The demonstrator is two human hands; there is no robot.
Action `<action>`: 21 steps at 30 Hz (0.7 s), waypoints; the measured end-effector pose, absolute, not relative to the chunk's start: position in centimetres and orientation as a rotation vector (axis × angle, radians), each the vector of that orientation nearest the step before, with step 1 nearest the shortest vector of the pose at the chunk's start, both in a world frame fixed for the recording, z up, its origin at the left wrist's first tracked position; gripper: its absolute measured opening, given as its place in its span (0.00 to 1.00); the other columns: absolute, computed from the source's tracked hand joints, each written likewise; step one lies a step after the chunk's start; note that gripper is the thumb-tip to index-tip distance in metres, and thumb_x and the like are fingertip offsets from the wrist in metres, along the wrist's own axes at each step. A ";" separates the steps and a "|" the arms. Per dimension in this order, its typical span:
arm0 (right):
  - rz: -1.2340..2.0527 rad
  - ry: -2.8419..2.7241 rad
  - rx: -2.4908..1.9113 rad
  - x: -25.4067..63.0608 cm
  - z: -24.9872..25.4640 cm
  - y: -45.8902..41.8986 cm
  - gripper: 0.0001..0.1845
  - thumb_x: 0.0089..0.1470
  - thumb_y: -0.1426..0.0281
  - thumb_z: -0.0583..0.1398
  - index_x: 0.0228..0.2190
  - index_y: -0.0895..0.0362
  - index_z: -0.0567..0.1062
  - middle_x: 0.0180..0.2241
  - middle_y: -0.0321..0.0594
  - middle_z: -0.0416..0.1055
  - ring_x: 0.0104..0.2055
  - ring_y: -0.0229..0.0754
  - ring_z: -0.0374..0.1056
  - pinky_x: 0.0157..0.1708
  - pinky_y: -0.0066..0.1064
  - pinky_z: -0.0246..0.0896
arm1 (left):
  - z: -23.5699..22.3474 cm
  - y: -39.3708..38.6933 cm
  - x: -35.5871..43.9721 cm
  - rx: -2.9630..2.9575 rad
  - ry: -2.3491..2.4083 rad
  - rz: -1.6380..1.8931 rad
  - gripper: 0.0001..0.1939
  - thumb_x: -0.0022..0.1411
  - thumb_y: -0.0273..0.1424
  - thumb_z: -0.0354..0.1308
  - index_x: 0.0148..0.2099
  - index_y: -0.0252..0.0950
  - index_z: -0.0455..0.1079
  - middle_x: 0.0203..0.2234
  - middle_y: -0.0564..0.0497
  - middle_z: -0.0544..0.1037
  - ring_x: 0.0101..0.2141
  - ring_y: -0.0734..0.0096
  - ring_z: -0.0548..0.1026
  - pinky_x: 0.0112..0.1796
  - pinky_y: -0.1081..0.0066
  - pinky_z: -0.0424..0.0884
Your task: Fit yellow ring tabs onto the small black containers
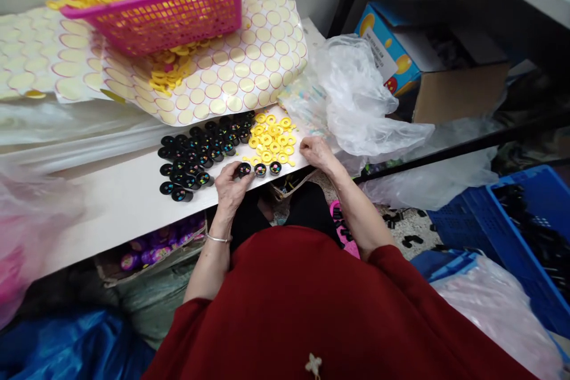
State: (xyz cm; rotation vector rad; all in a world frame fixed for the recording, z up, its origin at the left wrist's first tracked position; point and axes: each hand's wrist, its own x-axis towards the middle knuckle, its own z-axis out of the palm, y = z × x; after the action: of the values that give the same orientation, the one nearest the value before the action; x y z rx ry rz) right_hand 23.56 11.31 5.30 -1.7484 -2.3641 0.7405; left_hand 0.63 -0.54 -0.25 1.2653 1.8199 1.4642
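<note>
My left hand is at the shelf's front edge, its fingers closed around the side of a small black cup with coloured bits inside. Two more such cups, a middle one and a right one, stand in a row beside it. My right hand rests at the right of the yellow ring pieces, fingers curled together; anything inside them is hidden. Left of the yellow pile stand many black cups in rows, several with coloured bits showing.
A pink basket heaped with yellow pieces stands on sheets of round stickers. Crumpled clear plastic bags lie to the right, before a blue carton. Blue crates stand low right. A box of purple items sits under the shelf.
</note>
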 end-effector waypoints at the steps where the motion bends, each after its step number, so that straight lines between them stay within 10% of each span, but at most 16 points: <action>1: 0.723 -2.378 -1.732 23.6 5.2 11.0 0.14 0.49 0.76 0.52 0.32 0.61 0.78 0.33 0.45 0.75 0.36 0.42 0.67 0.34 0.29 0.56 | -0.3 -0.6 0.6 1.271 1.822 1.469 0.19 0.44 0.38 0.66 0.39 0.35 0.74 0.33 0.50 0.76 0.34 0.70 0.74 0.39 0.68 0.72; 21: 0.587 -2.195 -0.631 18.1 8.7 2.9 0.08 0.59 0.69 0.54 0.30 0.55 0.70 0.30 0.40 0.65 0.34 0.41 0.60 0.36 0.36 0.57 | 5.3 -3.2 4.1 1.940 1.783 1.575 0.12 0.56 0.34 0.59 0.42 0.37 0.72 0.34 0.49 0.78 0.36 0.68 0.73 0.39 0.66 0.70</action>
State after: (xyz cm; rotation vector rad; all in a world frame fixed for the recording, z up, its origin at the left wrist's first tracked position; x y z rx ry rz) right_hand 18.06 2.91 8.66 -0.6308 -2.1949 0.5871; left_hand 4.11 -3.21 5.35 1.9401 1.7827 1.5747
